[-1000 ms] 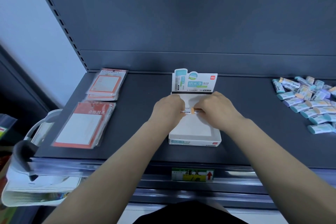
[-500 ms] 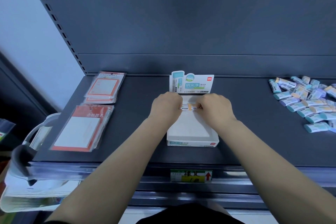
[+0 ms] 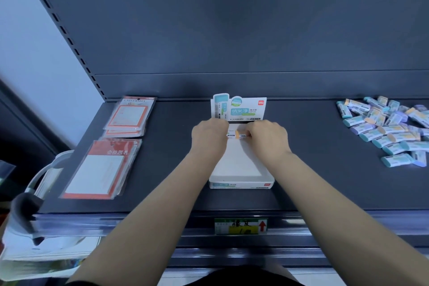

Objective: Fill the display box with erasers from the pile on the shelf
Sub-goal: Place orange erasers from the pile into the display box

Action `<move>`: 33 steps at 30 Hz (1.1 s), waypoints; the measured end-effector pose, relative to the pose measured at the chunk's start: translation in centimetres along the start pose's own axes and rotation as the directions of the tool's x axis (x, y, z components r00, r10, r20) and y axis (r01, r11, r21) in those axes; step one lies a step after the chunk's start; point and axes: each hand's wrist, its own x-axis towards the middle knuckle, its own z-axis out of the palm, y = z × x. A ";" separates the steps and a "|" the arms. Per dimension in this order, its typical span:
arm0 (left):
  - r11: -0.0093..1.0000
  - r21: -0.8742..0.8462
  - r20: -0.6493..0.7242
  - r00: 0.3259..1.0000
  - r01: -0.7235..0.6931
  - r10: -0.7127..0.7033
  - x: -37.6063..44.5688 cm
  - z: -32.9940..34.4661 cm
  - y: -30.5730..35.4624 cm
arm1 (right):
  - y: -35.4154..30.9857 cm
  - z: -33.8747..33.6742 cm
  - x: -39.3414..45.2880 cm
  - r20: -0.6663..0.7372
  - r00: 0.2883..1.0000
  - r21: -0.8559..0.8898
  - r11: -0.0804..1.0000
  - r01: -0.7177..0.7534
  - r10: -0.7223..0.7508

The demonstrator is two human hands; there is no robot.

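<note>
Since 1.0 s earlier both hands had carried the eraser (image 3: 237, 134) toward the display box's (image 3: 241, 177) back wall, left hand (image 3: 210, 133) and right hand (image 3: 267, 134) pinching its ends, long axis lying left-right between the fingertips.

a shop: dark metal retail shelf (image 3: 301, 169) on a slotted upright (image 3: 69, 42), price label (image 3: 240, 226) clipped to its front edge, packaged stationery (image 3: 102, 169) and a pile of wrapped erasers (image 3: 385, 127) laid out.
</note>
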 end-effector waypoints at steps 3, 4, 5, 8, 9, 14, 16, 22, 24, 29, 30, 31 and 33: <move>1.000 0.004 0.021 1.000 0.009 -0.009 -0.1 -0.2 0.1 | 0.1 0.0 0.1 0.002 1.000 0.010 1.000 -0.003 0.003; 1.000 0.003 0.026 1.000 0.007 -0.007 -0.1 -0.2 0.2 | 0.1 0.1 0.1 0.001 1.000 0.011 1.000 0.000 0.000; 1.000 -0.001 0.028 1.000 0.004 -0.004 -0.2 -0.2 0.2 | 0.2 0.1 0.1 0.004 1.000 0.016 1.000 0.007 -0.007; 1.000 -0.027 0.018 1.000 -0.010 0.011 -0.7 -0.3 0.6 | 0.6 -0.1 -0.3 -0.029 0.999 0.092 0.995 0.043 -0.040; 0.999 -0.026 0.007 1.000 -0.019 0.019 -1.0 -0.6 0.9 | 0.9 -0.4 -0.6 -0.071 0.996 0.126 0.990 0.059 -0.051; 0.963 -0.057 -0.205 0.947 -0.262 0.246 -1.7 -1.8 3.9 | 5.1 -2.7 -2.7 -0.250 0.967 0.152 0.984 0.089 -0.048; 0.939 0.016 -0.297 0.895 -0.344 0.333 -1.4 -1.8 6.3 | 7.8 -3.6 -3.5 -0.228 0.973 0.100 0.994 0.043 -0.020; 0.911 0.118 -0.181 0.894 -0.395 0.410 -0.4 -1.1 15.9 | 16.9 -5.0 -6.8 -0.132 0.988 0.014 0.997 -0.080 0.081; 0.902 0.080 -0.117 0.895 -0.424 0.431 -0.1 -0.5 19.0 | 20.1 -5.1 -8.0 -0.115 0.985 0.019 0.992 -0.126 0.127; 0.913 0.027 0.018 0.913 -0.407 0.406 1.0 1.3 25.7 | 27.7 -5.2 -10.3 -0.084 0.976 0.035 0.979 -0.200 0.202; 0.916 0.020 0.024 0.916 -0.401 0.401 1.2 1.7 26.9 | 29.1 -5.1 -10.6 -0.085 0.974 0.043 0.978 -0.206 0.209; 0.920 0.006 0.029 0.920 -0.392 0.392 1.4 2.1 28.0 | 30.3 -5.1 -10.9 -0.086 0.972 0.057 0.975 -0.213 0.218; 0.931 -0.032 0.041 0.930 -0.363 0.364 1.9 2.9 29.9 | 32.5 -4.9 -11.2 -0.092 0.970 0.096 0.971 -0.217 0.226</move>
